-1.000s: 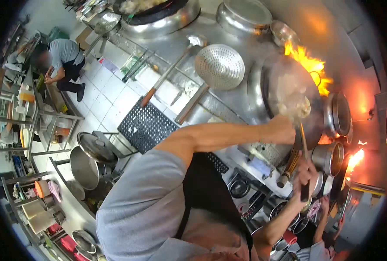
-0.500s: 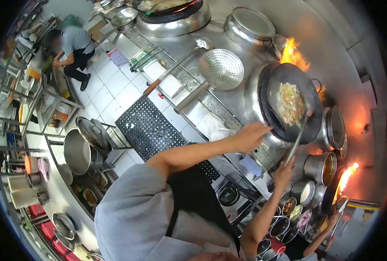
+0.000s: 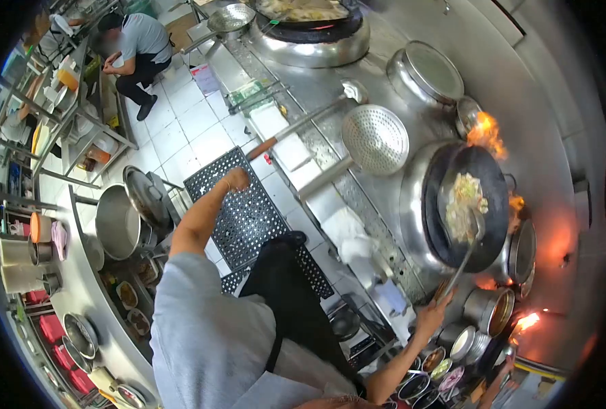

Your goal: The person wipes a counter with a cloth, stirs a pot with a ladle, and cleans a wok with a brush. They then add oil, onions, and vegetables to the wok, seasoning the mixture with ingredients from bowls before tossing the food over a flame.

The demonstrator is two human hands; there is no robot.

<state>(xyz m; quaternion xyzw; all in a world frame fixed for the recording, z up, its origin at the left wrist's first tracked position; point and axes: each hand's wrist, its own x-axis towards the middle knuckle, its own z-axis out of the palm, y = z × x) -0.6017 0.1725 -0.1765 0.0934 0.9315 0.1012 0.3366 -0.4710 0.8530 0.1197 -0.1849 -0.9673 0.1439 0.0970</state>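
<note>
My right hand (image 3: 431,319) is wrapped round the handle of a long metal ladle (image 3: 462,266). The ladle's bowl rests against stir-fried food (image 3: 466,204), pale pieces with bits of green and orange, in a dark wok (image 3: 490,240). The wok sits on a round steel burner ring (image 3: 415,204), with flames (image 3: 487,135) rising at its far edge. Away from the stove, my left hand (image 3: 236,179) hangs over a black perforated floor mat (image 3: 238,225). Its fingers are curled closed, and whatever they may hold is hidden.
A perforated strainer (image 3: 376,140) lies on the stove's front ledge. Lidded pots (image 3: 433,71) and a steel pot of brown liquid (image 3: 490,305) flank the wok. A co-worker's arm (image 3: 499,383) reaches in at lower right near another flame. Another person (image 3: 139,54) is by the shelves.
My left hand has swung from the wok's near rim back over the floor mat, its fingers now curled. The ladle's bowl has moved onto the food, which sits differently. The view has shifted slightly.
</note>
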